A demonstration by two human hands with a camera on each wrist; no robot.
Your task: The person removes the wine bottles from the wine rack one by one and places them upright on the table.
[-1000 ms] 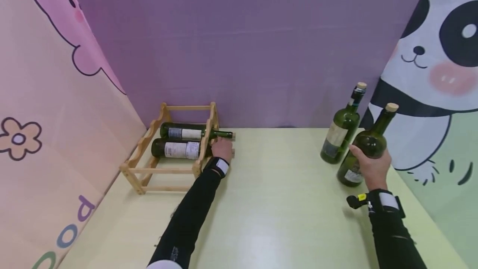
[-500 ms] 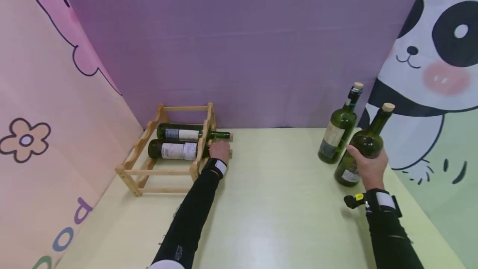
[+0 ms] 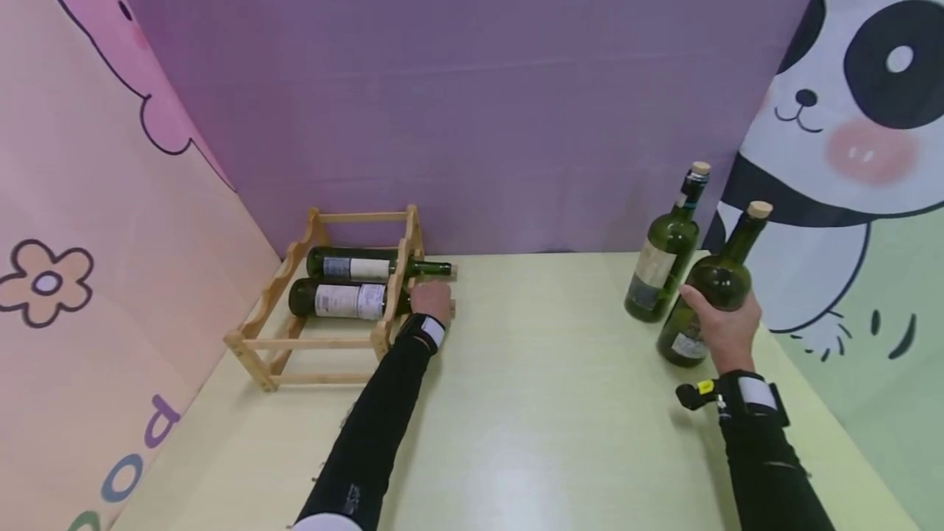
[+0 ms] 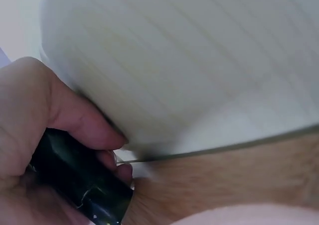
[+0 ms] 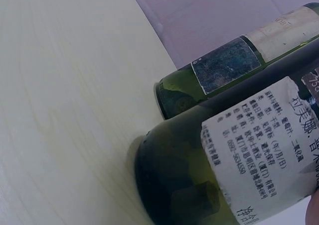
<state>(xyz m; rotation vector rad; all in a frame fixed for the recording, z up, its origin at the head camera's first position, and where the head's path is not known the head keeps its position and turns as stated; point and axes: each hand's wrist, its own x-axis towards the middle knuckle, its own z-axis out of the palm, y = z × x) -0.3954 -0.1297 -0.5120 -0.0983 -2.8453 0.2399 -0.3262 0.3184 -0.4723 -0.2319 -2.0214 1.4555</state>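
In the head view my left hand (image 3: 431,300) is curled round the neck of a dark wine bottle (image 3: 347,300), which lies on its side in the wooden wine rack (image 3: 310,343). The left wrist view shows thumb and fingers wrapped about that dark neck (image 4: 79,177). Behind it on the rack lies another green wine bottle (image 3: 369,269), its corked neck pointing right. At the right, my right hand (image 3: 726,330) grips a corked green wine bottle (image 3: 721,281) by its body. Its white printed label (image 5: 264,150) faces the right wrist camera, and its base is close over the table.
Just behind the gripped bottle a further corked green bottle (image 3: 667,252) stands on the pale table (image 3: 546,400). A purple backdrop (image 3: 501,105) rises at the table's rear edge. Printed panels flank both sides, the right one with a panda (image 3: 863,269).
The whole scene has shifted slightly left in the head view. Both hands keep their grips on the bottles, which have not visibly moved on the table or rack.
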